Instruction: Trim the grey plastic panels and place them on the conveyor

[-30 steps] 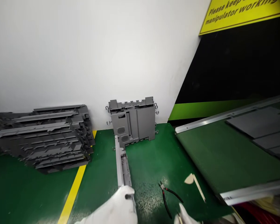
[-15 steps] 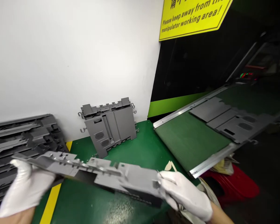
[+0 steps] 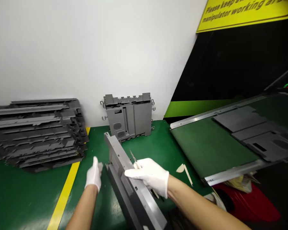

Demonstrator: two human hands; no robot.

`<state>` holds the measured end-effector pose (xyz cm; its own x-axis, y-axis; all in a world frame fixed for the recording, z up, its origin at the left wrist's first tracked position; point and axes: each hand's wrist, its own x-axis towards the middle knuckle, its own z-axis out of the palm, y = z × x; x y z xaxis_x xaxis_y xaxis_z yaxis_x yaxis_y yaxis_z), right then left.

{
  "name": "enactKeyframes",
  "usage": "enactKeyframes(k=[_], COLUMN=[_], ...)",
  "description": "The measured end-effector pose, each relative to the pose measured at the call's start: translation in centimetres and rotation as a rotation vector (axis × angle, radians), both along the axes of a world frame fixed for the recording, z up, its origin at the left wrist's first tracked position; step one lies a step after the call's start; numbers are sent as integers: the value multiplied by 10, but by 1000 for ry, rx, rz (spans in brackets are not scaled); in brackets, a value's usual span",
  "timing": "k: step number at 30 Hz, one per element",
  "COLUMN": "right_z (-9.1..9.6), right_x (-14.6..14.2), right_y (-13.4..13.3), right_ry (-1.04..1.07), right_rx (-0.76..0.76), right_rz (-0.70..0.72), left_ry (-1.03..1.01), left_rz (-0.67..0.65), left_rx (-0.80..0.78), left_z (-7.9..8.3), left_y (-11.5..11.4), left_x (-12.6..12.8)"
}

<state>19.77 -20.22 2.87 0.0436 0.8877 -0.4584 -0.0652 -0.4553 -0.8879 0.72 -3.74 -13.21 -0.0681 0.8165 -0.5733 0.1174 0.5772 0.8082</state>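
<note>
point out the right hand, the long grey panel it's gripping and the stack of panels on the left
right hand (image 3: 150,175), head view, point on the back of the hand
long grey panel (image 3: 134,207), head view, point on its lower length, below the hand
stack of grey panels (image 3: 38,131), head view, point on the middle of the stack

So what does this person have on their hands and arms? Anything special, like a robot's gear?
No gear: the left hand and right hand wear thin white gloves ending at the wrist. The left forearm and right forearm are bare, with no sleeves, cables or markings in view.
</note>
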Motion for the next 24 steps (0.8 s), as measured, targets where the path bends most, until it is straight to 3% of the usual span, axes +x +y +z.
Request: enactKeyframes(k=[2,5,8,10,13,17,20,24], right_z=[-4,-4,-4,-3,3,10,13,14], right_x=[-12,-26,-34,-33,-29,-33,-40,-39], right_y=[3,2,-11,-29,-68,-109,-116,-112], right_ry=[38,80,-118,-359,-683,-1064,-1280,-1427], right_rx=[11,24,76,161,313,285,309,377], right_rz=[2,59,165,241,280,306,393,651], left_ry=[-258,-416,-428,-481,-528,-547,-560,-572], left_rz=[-34,-150,-268,-324,-305,-290,-278,-260], left_rx=[199,422,475,440,434,429,433,480], left_z=[35,88,115,117,112,107,106,102], left_y=[15,26,26,24,22,22,22,22], left_x=[8,33,53,57,54,51,53,57])
